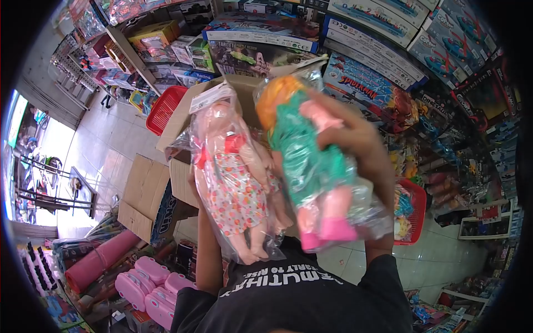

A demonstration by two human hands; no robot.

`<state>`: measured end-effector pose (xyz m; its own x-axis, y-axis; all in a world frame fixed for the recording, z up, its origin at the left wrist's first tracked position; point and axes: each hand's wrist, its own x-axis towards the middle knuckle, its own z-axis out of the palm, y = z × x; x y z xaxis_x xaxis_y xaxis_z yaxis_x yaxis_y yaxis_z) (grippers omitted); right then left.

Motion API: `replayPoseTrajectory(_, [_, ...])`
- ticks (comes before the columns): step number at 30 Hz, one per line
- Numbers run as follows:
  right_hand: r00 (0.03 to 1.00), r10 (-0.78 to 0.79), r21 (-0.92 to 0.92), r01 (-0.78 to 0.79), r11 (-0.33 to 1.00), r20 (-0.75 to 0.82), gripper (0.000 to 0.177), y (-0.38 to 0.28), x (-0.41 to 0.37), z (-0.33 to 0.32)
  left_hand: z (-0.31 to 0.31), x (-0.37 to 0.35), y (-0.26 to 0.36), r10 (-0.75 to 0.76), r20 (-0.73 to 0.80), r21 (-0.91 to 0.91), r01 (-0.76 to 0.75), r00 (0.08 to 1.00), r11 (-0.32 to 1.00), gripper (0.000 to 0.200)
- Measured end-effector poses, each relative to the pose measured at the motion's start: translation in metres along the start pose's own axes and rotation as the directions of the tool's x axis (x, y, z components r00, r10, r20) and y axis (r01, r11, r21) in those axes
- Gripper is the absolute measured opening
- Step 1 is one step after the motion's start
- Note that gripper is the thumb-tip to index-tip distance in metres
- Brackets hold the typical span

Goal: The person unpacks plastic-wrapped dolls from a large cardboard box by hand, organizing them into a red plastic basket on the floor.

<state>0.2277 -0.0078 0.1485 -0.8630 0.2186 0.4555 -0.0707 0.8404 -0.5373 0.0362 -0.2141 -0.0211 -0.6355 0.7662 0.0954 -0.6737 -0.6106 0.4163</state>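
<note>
A bagged doll in a white dress with colored dots (pixel 233 183) is upright on the left, with another doll partly visible behind it. My left hand (pixel 194 183) supports this bag from its left side and behind; most of its fingers are hidden. On the right, my right hand (pixel 358 136) is wrapped round a second bagged doll (pixel 311 155), which has orange hair, a green outfit and pink shoes. This doll is tilted and slightly blurred. Behind both bags stands an open cardboard box (pixel 180 130).
Boxed toys (pixel 266 55) fill the shelves ahead. Red baskets stand at the left (pixel 166 110) and right (pixel 421 213). An opened carton (pixel 143 191), pink cases (pixel 158 288) and a pink roll (pixel 102 261) lie at the lower left.
</note>
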Motion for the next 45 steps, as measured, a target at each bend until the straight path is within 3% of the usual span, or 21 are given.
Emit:
replayPoseTrajectory(1, [0.986,-0.163,-0.073,0.164,0.984,0.028,0.011,0.007,0.003,0.01,0.002,0.006,-0.003,-0.013,0.011,-0.011,0.013,1.0,1.0,0.059])
replayPoseTrajectory(3, [0.968,-0.226,-0.003,0.228,0.974,0.114,0.012,0.004,0.006,0.026,0.005,0.004,-0.006,-0.04,0.03,-0.026,0.041,0.999,0.999,0.06])
replayPoseTrajectory(5, [0.97,-0.22,0.03,0.218,0.975,0.105,0.015,0.005,0.001,0.035,0.007,0.001,-0.004,-0.075,0.05,-0.04,0.077,0.996,0.996,0.06])
replayPoseTrajectory(6, [0.972,-0.211,0.059,0.206,0.977,0.099,0.018,0.005,-0.002,0.039,0.02,-0.003,0.001,-0.181,-0.07,0.054,0.185,0.981,0.981,0.063])
replayPoseTrajectory(12, [0.994,-0.107,0.181,0.099,0.978,0.035,0.021,-0.011,-0.01,0.056,0.012,-0.008,-0.005,-0.19,-0.031,0.053,0.191,0.981,0.98,0.062])
replayPoseTrajectory(16, [0.996,-0.064,0.127,0.056,0.99,0.059,0.024,-0.024,-0.017,0.064,0.006,-0.027,-0.009,-0.175,0.005,0.048,0.174,0.985,0.983,0.061])
replayPoseTrajectory(19, [1.0,-0.008,0.088,0.008,0.996,-0.005,0.032,-0.037,-0.023,0.076,-0.004,-0.047,-0.004,-0.149,0.007,0.042,0.149,0.989,0.988,0.06])
replayPoseTrajectory(21, [0.989,0.108,-0.102,-0.118,0.988,-0.101,0.055,-0.048,-0.031,0.079,-0.01,-0.056,-0.001,-0.137,-0.002,0.035,0.137,0.991,0.99,0.06])
replayPoseTrajectory(22, [0.99,0.108,-0.102,-0.118,0.988,-0.094,0.055,-0.057,-0.035,0.078,-0.013,-0.065,-0.001,-0.132,-0.009,0.031,0.133,0.991,0.991,0.06])
replayPoseTrajectory(24, [0.914,0.405,-0.358,-0.391,0.848,-0.038,0.066,-0.078,-0.039,0.074,-0.018,-0.075,0.001,-0.121,-0.02,0.022,0.121,0.993,0.992,0.059])
replayPoseTrajectory(25, [0.914,0.404,-0.359,-0.389,0.848,-0.034,0.066,-0.078,-0.046,0.078,-0.02,-0.082,0.001,-0.117,-0.024,0.019,0.117,0.993,0.993,0.059])
replayPoseTrajectory(27, [0.831,0.547,-0.178,-0.526,0.831,0.098,0.067,-0.067,-0.064,0.089,-0.024,-0.095,-0.001,-0.118,-0.023,0.016,0.118,0.993,0.993,0.059])
replayPoseTrajectory(28, [0.828,0.554,-0.18,-0.534,0.826,0.089,0.067,-0.065,-0.07,0.092,-0.026,-0.102,-0.003,-0.125,-0.02,0.014,0.126,0.992,0.992,0.058])
replayPoseTrajectory(30, [0.783,0.566,0.031,-0.592,0.805,0.257,0.084,-0.065,-0.084,0.093,-0.029,-0.11,-0.009,-0.152,-0.017,0.009,0.153,0.988,0.988,0.058])
replayPoseTrajectory(34, [0.716,0.624,0.111,-0.68,0.725,0.314,0.084,-0.081,-0.111,0.079,-0.016,-0.131,-0.021,-0.163,-0.06,0.089,0.168,0.985,0.982,0.053])
replayPoseTrajectory(36, [0.785,0.555,0.218,-0.614,0.759,0.275,0.087,-0.08,-0.13,0.07,-0.006,-0.138,-0.029,-0.179,-0.001,-0.016,0.179,0.984,0.984,0.051])
replayPoseTrajectory(39, [0.749,0.556,0.259,-0.653,0.712,0.359,0.089,-0.093,-0.152,0.04,0.004,-0.144,-0.049,-0.22,0.005,0.011,0.22,0.975,0.975,0.051])
replayPoseTrajectory(40, [0.76,0.541,0.276,-0.641,0.716,0.36,0.079,-0.08,-0.167,0.038,0.008,-0.145,-0.055,-0.228,0.007,0.025,0.227,0.974,0.973,0.051])
replayPoseTrajectory(45, [0.773,0.558,0.324,-0.634,0.702,0.302,0.082,-0.084,-0.212,0.0,0.028,-0.151,-0.097,-0.241,0.008,0.101,0.239,0.97,0.966,0.052])
